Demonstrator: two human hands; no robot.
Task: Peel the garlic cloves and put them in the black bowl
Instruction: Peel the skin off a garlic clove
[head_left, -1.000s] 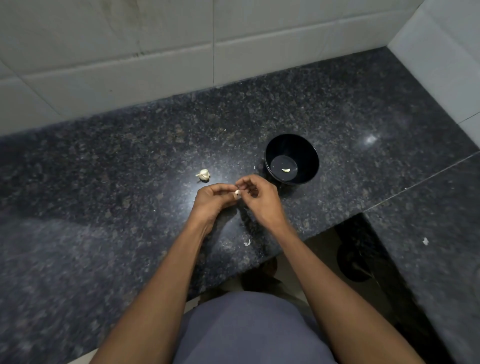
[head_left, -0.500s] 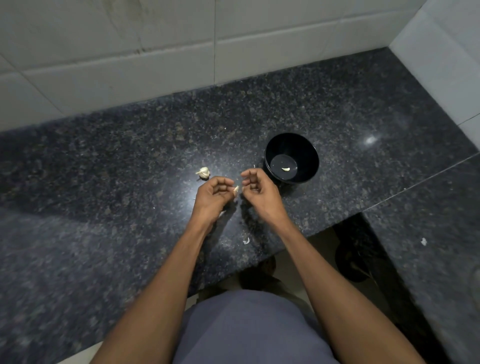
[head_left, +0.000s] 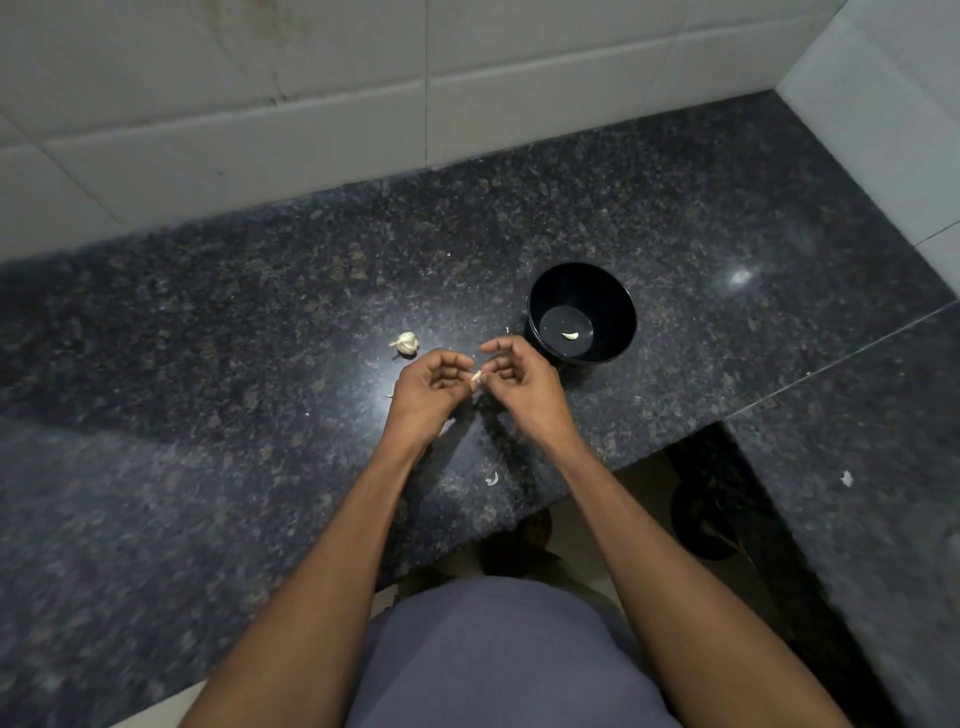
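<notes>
Above the desk (head_left: 260, 338), beside the black bowl (head_left: 582, 280), your hands had closed again: left hand (head_left: 423, 387) pinched the garlic clove (head_left: 475, 377), right hand (head_left: 524, 387) apparently picked at skin; peeling continued.

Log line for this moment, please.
step: peeling | left hand: pinches garlic clove | right hand: picks at clove | black bowl: one peeled clove

Garlic clove (head_left: 475, 378) between both hands (mid-air)
</notes>
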